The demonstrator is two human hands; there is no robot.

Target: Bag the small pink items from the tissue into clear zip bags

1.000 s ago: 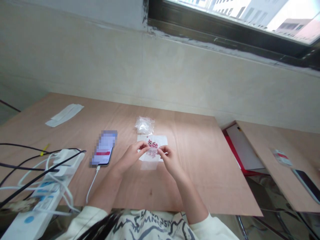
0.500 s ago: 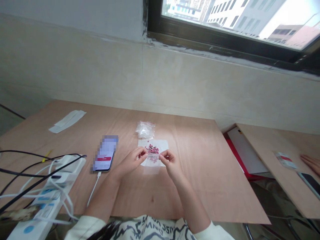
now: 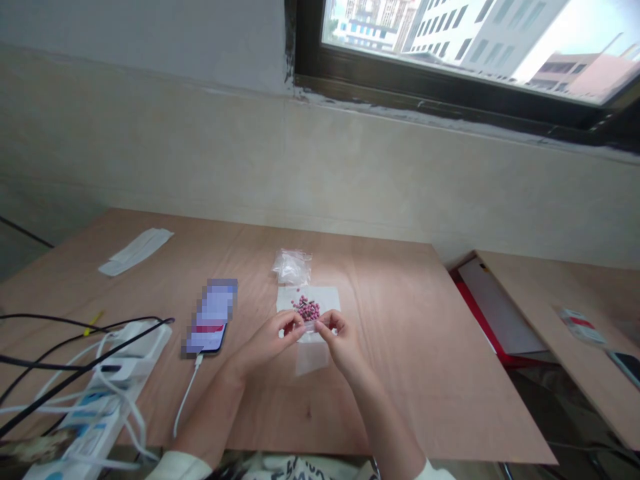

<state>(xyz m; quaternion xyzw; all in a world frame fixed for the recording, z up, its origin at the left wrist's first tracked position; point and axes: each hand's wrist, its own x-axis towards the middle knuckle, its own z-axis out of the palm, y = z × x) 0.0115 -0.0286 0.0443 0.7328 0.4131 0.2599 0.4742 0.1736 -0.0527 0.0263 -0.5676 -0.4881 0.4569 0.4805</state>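
Note:
A small clear plastic bag (image 3: 312, 359) hangs below my fingers, its upper edge pinched between both hands. My left hand (image 3: 283, 332) closes thumb against forefinger on the left of that edge. On the right side my right hand (image 3: 336, 330) does the same, close beside the left. Just beyond the fingertips, a pile of pink and dark beads (image 3: 307, 308) lies on a white sheet (image 3: 327, 297). Whether any beads are in the bag I cannot tell. Behind the sheet sits a bundle of clear plastic bags (image 3: 293, 267).
Left of my hands a phone (image 3: 212, 320) is plugged into a white cable. A power strip (image 3: 107, 393) with tangled cables fills the lower left. A white face mask (image 3: 136, 251) lies at the back left. On another table at right are a small packet (image 3: 583, 325) and a phone (image 3: 627, 365).
My fingertips have come closer together along the bag's edge. The bag has tilted and no longer overlaps the beads as before. The view has shifted slightly; the other person's hand at right is out of view.

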